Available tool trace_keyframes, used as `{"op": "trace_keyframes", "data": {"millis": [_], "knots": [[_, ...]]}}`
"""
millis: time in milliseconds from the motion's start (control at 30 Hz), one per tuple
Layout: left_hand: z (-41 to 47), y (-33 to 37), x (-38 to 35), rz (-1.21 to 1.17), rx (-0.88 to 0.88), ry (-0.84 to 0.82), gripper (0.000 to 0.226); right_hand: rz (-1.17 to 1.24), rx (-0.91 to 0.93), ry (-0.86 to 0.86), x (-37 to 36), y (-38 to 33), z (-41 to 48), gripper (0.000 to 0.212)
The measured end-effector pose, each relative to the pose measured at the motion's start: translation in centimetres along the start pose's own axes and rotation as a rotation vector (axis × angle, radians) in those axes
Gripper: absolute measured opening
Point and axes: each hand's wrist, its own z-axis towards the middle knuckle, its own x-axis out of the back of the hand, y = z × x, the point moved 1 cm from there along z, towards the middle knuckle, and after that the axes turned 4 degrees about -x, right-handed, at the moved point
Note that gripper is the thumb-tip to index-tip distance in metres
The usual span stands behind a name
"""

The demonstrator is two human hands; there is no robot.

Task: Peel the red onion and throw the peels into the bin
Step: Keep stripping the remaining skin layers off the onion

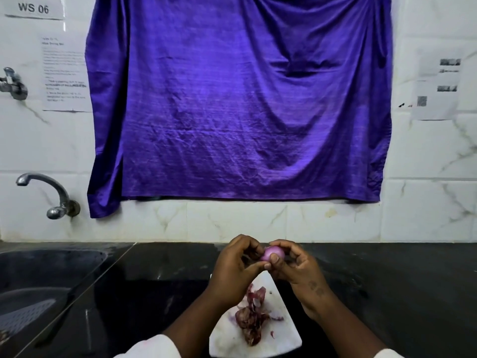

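A person's two hands meet above a black countertop [387,293], holding a small red onion [274,253] between them. The onion shows smooth, pale pink flesh. The left hand [236,267] curls around its left side, thumb reaching under it to the onion's lower edge. The right hand [296,267] grips it from the right, fingers arched over the top and thumb pressed against the front. Only the upper middle of the onion shows between the fingertips.

Directly below the hands lies a white cutting board [232,337], and on it a loose heap of dark red peels [251,316].

A steel sink [51,280] sits at the left, with a tap [44,192] on the tiled wall. A purple cloth [240,99] hangs behind.
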Motion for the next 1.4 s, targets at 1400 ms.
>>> {"op": "trace_keyframes", "data": {"millis": [1400], "knots": [[0.4,-1.8,0.4,-0.013,0.068,-0.111,0.020,0.060,-0.147,0.009,0.2,0.6,0.0,0.042]]}}
